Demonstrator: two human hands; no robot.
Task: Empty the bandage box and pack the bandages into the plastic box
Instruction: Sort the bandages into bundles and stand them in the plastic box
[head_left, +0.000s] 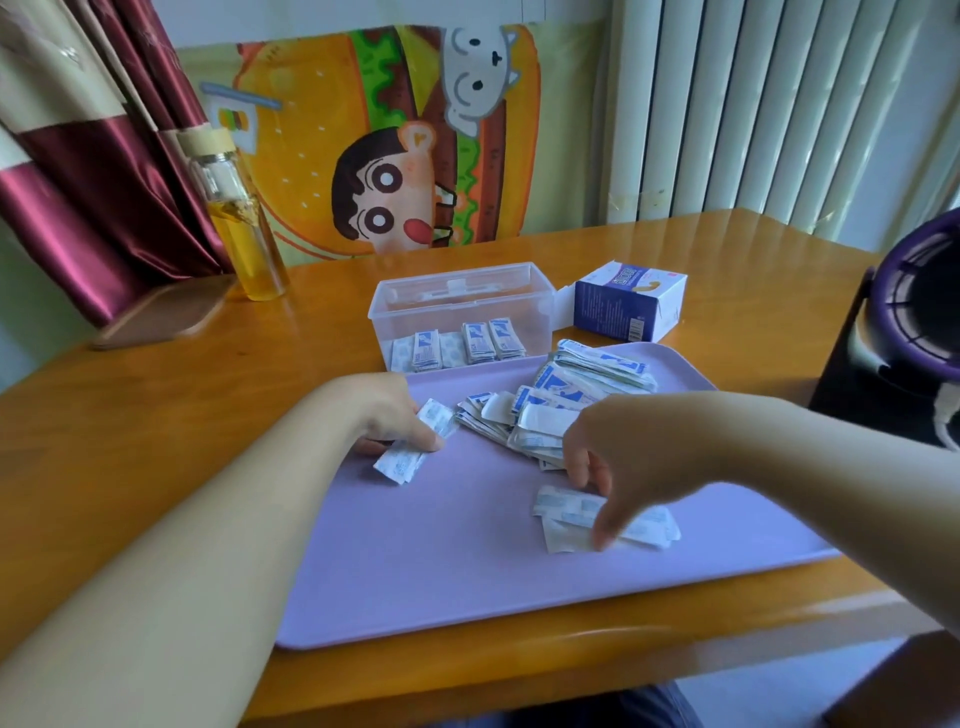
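My left hand (397, 415) crosses the lilac tray's (467, 582) left edge, fingers curled round a small stack of bandages (400, 460). My right hand (618, 452) arches down, pinching loose bandages (649, 527) on the tray — bare tray nearer me. Beyond the bandage pile (566, 389) stand the part-filled plastic box (457, 296) and bandage box (628, 301).

The tray's (441, 571) near part lies bare; the bandage pile (571, 384) stands before the plastic box (467, 312).

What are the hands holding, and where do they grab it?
The left hand grips a small bandage stack around its middle. The right hand pinches a few loose bandages near their left end.
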